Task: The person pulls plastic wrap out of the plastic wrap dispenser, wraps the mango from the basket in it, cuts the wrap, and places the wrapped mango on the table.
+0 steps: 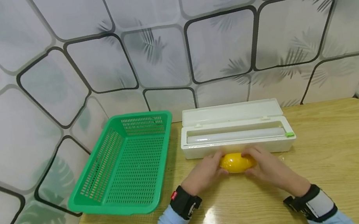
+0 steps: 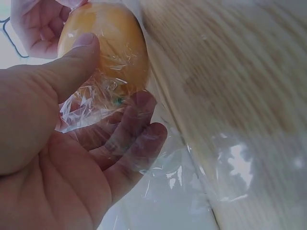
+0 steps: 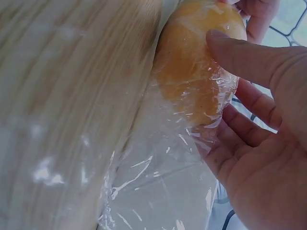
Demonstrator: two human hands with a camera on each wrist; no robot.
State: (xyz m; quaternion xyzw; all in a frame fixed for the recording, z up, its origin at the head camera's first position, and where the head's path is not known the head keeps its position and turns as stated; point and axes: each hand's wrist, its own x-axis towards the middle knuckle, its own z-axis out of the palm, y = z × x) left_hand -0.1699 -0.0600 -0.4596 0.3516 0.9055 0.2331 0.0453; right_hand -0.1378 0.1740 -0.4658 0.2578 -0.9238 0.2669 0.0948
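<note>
A smooth, oval yellow fruit (image 1: pixel 236 162) is held up between both hands, just in front of the cling film box. Clear cling film (image 2: pixel 115 86) wraps it, crinkled and bunched at its ends. My left hand (image 1: pixel 207 171) grips the left end, its thumb (image 2: pixel 81 62) pressed on the film and its fingers curled underneath. At the right end, my right hand (image 1: pixel 267 164) holds the fruit the same way, thumb (image 3: pixel 235 52) on the near side. A loose sheet of film (image 3: pixel 153 182) trails beyond the fruit in the right wrist view.
Behind the hands stands a white cling film box (image 1: pixel 235 146), lid (image 1: pixel 231 113) raised, a film roll (image 1: pixel 237 135) inside and a green slider (image 1: pixel 289 134) at its right end. A green plastic basket (image 1: pixel 119 208) sits left on the wooden table (image 1: pixel 345 163). A patterned wall (image 1: pixel 163 59) borders the back.
</note>
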